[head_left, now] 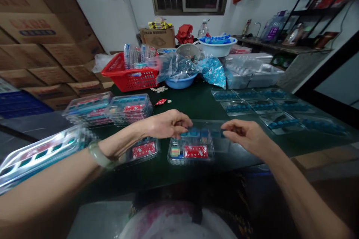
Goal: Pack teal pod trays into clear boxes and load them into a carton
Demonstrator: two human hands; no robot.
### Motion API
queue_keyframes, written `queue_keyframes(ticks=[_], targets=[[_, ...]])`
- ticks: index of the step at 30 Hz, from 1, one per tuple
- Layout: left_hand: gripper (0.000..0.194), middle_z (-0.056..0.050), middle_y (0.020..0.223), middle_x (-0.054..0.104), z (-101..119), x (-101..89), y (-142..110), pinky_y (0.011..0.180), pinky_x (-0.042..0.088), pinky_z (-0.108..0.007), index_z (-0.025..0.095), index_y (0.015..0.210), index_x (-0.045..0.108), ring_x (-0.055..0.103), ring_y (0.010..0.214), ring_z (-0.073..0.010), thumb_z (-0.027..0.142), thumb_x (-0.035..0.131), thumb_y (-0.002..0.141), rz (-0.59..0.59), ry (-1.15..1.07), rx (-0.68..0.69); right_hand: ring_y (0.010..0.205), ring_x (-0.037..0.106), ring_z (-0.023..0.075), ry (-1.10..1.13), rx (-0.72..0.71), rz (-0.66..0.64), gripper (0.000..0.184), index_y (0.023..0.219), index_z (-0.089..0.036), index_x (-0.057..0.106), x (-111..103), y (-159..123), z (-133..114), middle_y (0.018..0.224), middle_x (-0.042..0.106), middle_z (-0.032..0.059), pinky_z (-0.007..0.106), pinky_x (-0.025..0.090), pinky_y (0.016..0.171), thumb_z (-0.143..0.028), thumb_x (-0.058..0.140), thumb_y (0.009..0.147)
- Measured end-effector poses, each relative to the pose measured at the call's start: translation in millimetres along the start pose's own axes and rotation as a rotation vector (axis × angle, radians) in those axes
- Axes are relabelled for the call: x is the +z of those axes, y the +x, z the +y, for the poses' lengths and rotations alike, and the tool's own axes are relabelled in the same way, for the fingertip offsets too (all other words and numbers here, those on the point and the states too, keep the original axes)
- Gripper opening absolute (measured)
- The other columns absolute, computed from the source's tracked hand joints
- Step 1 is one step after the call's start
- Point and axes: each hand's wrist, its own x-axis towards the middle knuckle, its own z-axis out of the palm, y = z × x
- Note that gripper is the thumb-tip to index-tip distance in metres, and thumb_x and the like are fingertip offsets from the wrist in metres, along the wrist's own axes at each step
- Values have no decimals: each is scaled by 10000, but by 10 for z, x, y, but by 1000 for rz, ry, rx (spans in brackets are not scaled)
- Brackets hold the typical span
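My left hand (171,124) is closed, its fingers pinching the left end of a clear plastic tray (207,123) with a row of blue pieces. At the opposite end, my right hand (244,133) grips the same tray between thumb and fingers. It is held tilted just over a clear plastic case (171,158), which contains a red patterned packet (195,152) and a small striped, multicoloured block (175,152). Another filled case (143,151) lies to the left, partly behind my left wrist. The exact finger contact is blurred.
Stacks of filled cases (130,108) stand on the left. Several clear trays with blue pieces (262,105) are spread out on the right. A red basket (130,78), a blue basin (181,82) and clear bins (252,76) line the table's back. Cartons (36,30) are piled far left.
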Motion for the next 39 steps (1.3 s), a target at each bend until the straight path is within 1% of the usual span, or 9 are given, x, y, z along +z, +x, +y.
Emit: queue_keyframes(ticks=[4, 8, 16, 20, 23, 27, 31, 36, 39], targets=[[399, -41, 755, 627, -431, 73, 37, 569, 502, -273, 122, 1150, 479, 615, 596, -146, 337, 500, 814, -51, -197, -180, 470, 473, 92, 86, 189, -194, 235, 776, -164, 602, 289, 249, 128, 567, 531, -20, 201, 346, 398, -392, 549, 766], [440, -48, 685, 618, -652, 193, 115, 569, 499, -288, 88, 1091, 523, 610, 602, -169, 408, 514, 789, 20, -61, -246, 445, 467, 94, -34, 238, -175, 256, 777, -157, 585, 482, 354, 280, 518, 504, -32, 200, 321, 390, -406, 526, 767], [588, -186, 1219, 391, -660, 438, 49, 909, 345, -467, 112, 1239, 438, 404, 1107, -330, 424, 536, 751, 362, 358, -202, 560, 517, 134, -331, 199, 25, 407, 1095, -192, 495, 613, 255, 471, 628, 568, -18, 233, 330, 505, -350, 586, 731], [953, -193, 1382, 220, -474, 631, 99, 977, 211, -531, 184, 1336, 302, 161, 1265, -393, 665, 596, 567, 247, 546, 56, 569, 522, 133, -328, 177, 48, 376, 1104, -200, 499, 693, 227, 518, 679, 581, 0, 238, 345, 519, -327, 563, 756], [1153, -238, 1376, 212, -440, 773, 215, 919, 186, -617, 206, 1377, 190, 185, 1232, -462, 731, 607, 439, 89, 640, 123, 555, 520, 127, -210, 166, 68, 361, 1098, -189, 500, 726, 223, 566, 653, 564, -10, 237, 368, 517, -321, 549, 765], [1102, -224, 1293, 319, -521, 837, 323, 853, 283, -545, 222, 1383, 167, 377, 1087, -393, 660, 627, 483, 106, 654, 129, 556, 534, 118, -38, 157, 82, 410, 1159, -174, 437, 685, 101, 584, 686, 567, -14, 232, 413, 505, -387, 489, 812], [1023, -191, 1254, 354, -553, 764, 329, 835, 306, -503, 238, 1372, 208, 387, 1064, -357, 658, 606, 527, 117, 600, 156, 554, 529, 109, 188, 140, 255, 368, 1137, -181, 450, 676, -215, 506, 741, 554, -7, 224, 425, 483, -381, 487, 831], [974, -168, 1229, 378, -513, 652, 316, 849, 309, -501, 246, 1374, 196, 389, 1066, -333, 603, 622, 575, 76, 519, 143, 767, 549, 138, 31, -3, 379, 191, 1027, -206, 544, 885, -617, 457, 876, 551, 30, 258, 460, 655, -251, 467, 858], [954, -153, 1229, 381, -505, 621, 322, 864, 310, -497, 250, 1377, 189, 390, 1069, -323, 566, 634, 596, 70, 485, 133, 932, 508, 175, -136, -163, 387, 262, 1107, -195, 529, 1047, -720, 473, 1016, 512, 74, 314, 440, 799, -187, 451, 857]])
